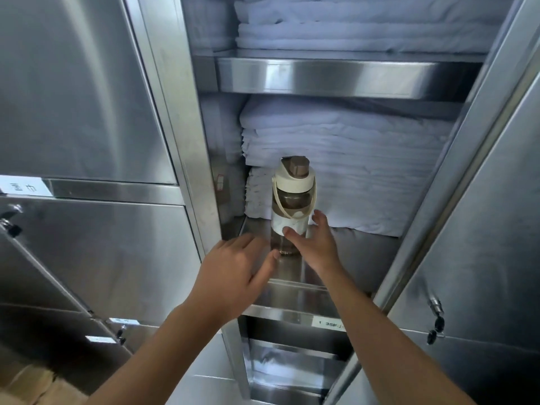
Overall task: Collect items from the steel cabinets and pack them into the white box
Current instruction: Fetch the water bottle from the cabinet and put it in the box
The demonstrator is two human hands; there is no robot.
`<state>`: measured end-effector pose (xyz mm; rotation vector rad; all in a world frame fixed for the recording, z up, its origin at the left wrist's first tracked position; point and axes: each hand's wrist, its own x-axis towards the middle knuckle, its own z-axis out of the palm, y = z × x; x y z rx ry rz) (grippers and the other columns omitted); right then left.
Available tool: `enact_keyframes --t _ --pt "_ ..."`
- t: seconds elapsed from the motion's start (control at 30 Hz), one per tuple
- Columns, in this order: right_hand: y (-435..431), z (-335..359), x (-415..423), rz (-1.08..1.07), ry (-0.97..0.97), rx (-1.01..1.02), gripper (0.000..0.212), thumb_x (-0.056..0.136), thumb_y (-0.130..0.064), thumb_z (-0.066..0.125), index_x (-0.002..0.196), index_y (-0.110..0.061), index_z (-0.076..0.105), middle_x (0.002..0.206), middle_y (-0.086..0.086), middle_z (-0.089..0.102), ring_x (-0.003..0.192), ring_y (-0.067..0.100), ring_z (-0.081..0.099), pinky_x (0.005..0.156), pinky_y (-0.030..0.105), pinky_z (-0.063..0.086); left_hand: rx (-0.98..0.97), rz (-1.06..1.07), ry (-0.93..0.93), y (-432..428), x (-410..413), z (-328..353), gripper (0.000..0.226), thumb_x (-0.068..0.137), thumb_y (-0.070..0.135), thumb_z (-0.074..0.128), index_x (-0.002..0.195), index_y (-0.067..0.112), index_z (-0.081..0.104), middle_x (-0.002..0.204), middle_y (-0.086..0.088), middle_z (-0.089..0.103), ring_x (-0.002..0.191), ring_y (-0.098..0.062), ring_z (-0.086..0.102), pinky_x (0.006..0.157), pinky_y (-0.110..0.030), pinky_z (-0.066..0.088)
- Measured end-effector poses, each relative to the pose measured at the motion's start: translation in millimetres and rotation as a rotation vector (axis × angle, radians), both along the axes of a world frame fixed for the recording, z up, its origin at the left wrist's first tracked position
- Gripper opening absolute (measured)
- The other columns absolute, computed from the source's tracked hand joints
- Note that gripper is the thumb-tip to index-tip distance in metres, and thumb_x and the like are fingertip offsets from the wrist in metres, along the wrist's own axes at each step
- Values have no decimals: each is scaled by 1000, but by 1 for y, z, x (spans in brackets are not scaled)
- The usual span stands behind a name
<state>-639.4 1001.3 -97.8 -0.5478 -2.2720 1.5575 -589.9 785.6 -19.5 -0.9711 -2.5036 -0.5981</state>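
- A bottle (293, 206) stands upright on the cabinet shelf (365, 252), with folded white towels (350, 171) at its 12 o'clock.
- The left hand (236, 267) reaches in at the bottle's 8 o'clock, fingers straight and spread, thumb near its base.
- The right hand (314, 244) is at 4 o'clock, fingers spread, thumb touching the bottle's white band.

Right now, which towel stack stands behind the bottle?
The lower stack, on the same shelf as the bottle; the upper stack sits one shelf above.
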Motion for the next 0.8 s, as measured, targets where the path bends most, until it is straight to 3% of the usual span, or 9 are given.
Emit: enact_keyframes --t 0.1,0.27,0.5,0.8 --pt "-5 -3 -24 -4 81 -50 86 68 -42 91 140 -24 48 133 -3 64 121 20 64 98 37 55 0 14 0 -5 0 3 52 100 56 22 103 27 65 93 10 66 73 -7 57 62 -11 29" --pt "-15 -9 -42 -33 181 -84 83 59 -44 92 130 -26 55 120 -7 71 108 16 69 95 44 59 -33 38 7 -10 1 7 49 101 54 26 104 25 65 95 8 66 76 -11 59 66 -21 37" --pt "-14 -11 -25 -67 165 -52 84 50 -55 89 123 -35 53 113 -14 70 103 11 68 89 32 58 -72 41 -4 -15 4 8 50 101 53 26 107 24 66 97 7 67 78 -13 60 68 -23 37" --pt "-11 -15 47 -42 152 -53 80 52 -50 95 123 -25 68 112 -11 77 103 8 73 92 41 61 -98 -15 -2 -18 7 -10 49 101 53 26 106 26 66 96 9 68 77 -11 61 70 -21 34"
